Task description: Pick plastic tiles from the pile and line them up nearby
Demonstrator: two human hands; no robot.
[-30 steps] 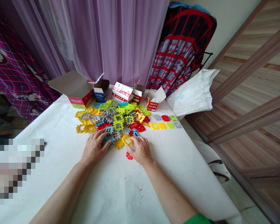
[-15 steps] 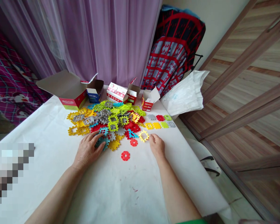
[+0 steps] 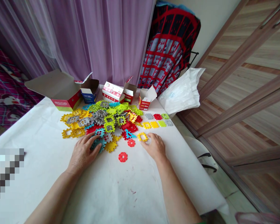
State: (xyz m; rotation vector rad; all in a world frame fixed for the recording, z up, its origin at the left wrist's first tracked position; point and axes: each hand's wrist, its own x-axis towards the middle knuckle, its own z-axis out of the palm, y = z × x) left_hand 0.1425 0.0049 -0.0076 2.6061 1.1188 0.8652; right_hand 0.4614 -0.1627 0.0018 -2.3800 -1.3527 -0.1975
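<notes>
My left hand (image 3: 82,153) lies with fingers spread at the near left edge of a pile of plastic building pieces (image 3: 109,119), its fingertips on blue pieces (image 3: 100,143). To the right of the pile is a yellow square frame piece (image 3: 142,137) with a notched edge. My right hand (image 3: 156,146) is beside this piece, thumb and fingers apart, the thumb near its lower edge. Two red flower-shaped discs (image 3: 123,157) lie on the white cloth between my hands. A blue triangular piece (image 3: 130,134) is left of the yellow frame.
Beyond the right hand, several square pieces (image 3: 154,124) lie in two rows. Opened cardboard boxes (image 3: 63,104) line the back of the table (image 3: 102,193), with a white plastic bag (image 3: 180,91) at the far right corner. A blurred patch covers the left edge.
My right hand has opened from a pinch on the yellow frame piece, which now looks flatter on the cloth. The left hand stays at the pile. The view has shifted slightly.
</notes>
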